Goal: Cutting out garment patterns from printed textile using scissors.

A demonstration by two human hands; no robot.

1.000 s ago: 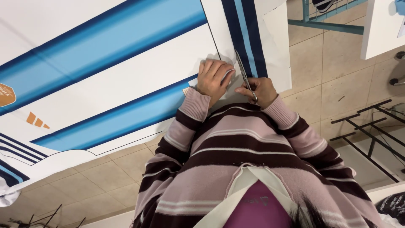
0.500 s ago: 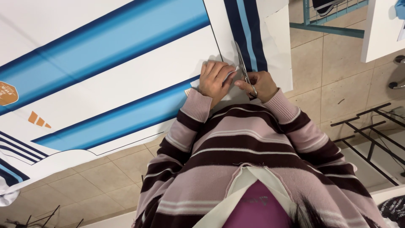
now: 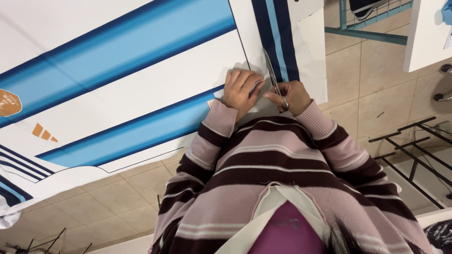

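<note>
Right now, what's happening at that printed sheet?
A person in a striped sweater is cutting a large printed sheet with blue and white stripes. The right hand grips scissors, blades pointing along a dark stripe near the sheet's edge. The left hand presses flat on the sheet beside the blades.

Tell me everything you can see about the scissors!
The scissors look like slim, shiny grey metal, with long narrow blades. The right hand holds them by the handle loops, with fingers through them, so the handles are mostly hidden. The blades point away from the person, along the dark blue stripe of the big printed sheet, and lie over the sheet. The blades look nearly closed. The left hand presses the sheet flat right beside them.
</note>
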